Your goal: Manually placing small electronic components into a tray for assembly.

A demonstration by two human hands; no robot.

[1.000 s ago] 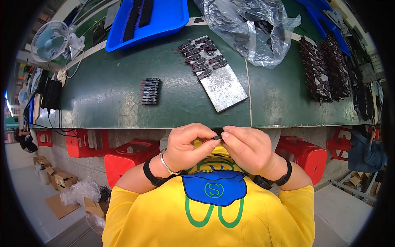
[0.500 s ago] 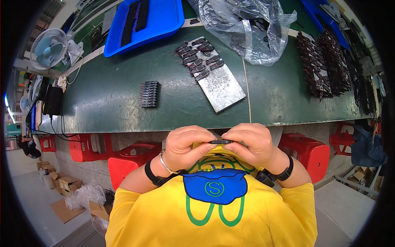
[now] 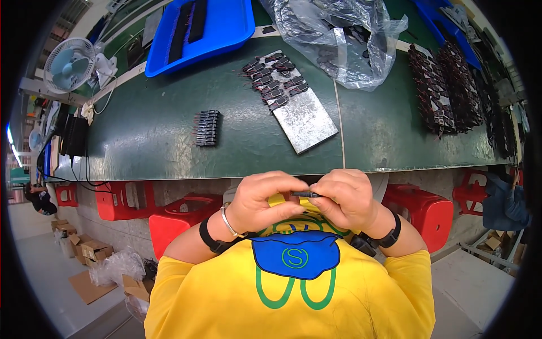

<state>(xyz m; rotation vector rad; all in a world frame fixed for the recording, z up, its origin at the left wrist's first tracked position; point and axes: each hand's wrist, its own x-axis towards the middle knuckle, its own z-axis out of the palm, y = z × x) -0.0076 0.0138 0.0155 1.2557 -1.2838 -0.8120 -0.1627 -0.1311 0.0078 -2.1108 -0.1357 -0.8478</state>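
Head view: slim black part (image 3: pixel 306 194) before us, near the tabletop (image 3: pixel 147 124) edge.
Our right grip (image 3: pixel 349 196) pinches it; our left grip (image 3: pixel 261 198) has thumb and forefinger parted around its other end. Beyond lies a metal plate (image 3: pixel 307 125).

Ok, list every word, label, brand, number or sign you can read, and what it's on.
Blue print on the yellow shirt: one circled green letter, legible, but I don't copy out text.
Black part in the right-hand fingers: too small to read any marking.
Stacked black parts on the table: too small as well.
I can make out no other text.
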